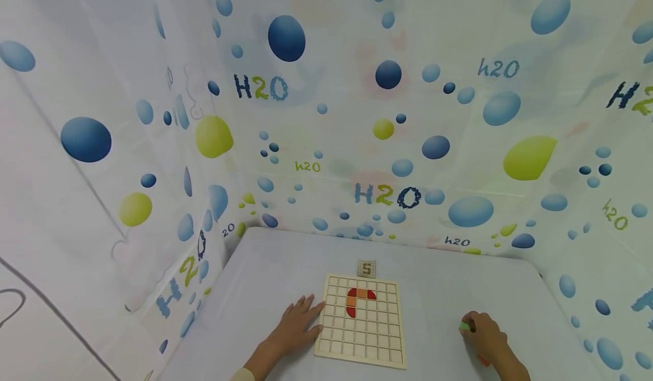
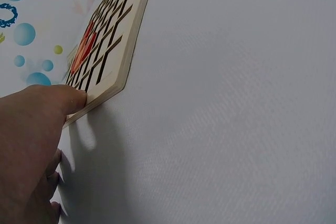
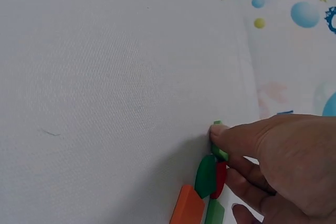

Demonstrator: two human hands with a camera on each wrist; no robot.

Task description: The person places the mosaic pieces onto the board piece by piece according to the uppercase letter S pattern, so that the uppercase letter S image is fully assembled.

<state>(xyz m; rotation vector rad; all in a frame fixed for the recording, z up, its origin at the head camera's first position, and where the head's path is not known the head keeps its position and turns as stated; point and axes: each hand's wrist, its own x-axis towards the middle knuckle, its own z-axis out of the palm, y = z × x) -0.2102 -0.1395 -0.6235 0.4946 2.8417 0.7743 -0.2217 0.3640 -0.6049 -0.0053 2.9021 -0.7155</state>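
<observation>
My left hand (image 1: 298, 327) lies at the left side of a square wooden grid board (image 1: 374, 335), fingers spread. Its thumb (image 2: 73, 98) touches the board's edge in the left wrist view. Several red and orange pieces (image 1: 352, 301) form a hooked shape in the upper part of the grid. Off to the right of the board, my right hand (image 1: 484, 335) pinches a light green block (image 3: 220, 153) between thumb and fingers. Close under that hand are a dark green block (image 3: 205, 177), a red block (image 3: 219, 179), an orange block (image 3: 187, 206) and another green block (image 3: 214, 213).
A small card (image 1: 367, 268) with a blocky figure stands just behind the board. White table cloth (image 1: 433, 290) stretches around the board. Behind and beside the table hang curtains (image 1: 336, 143) printed with blue and yellow-green drops.
</observation>
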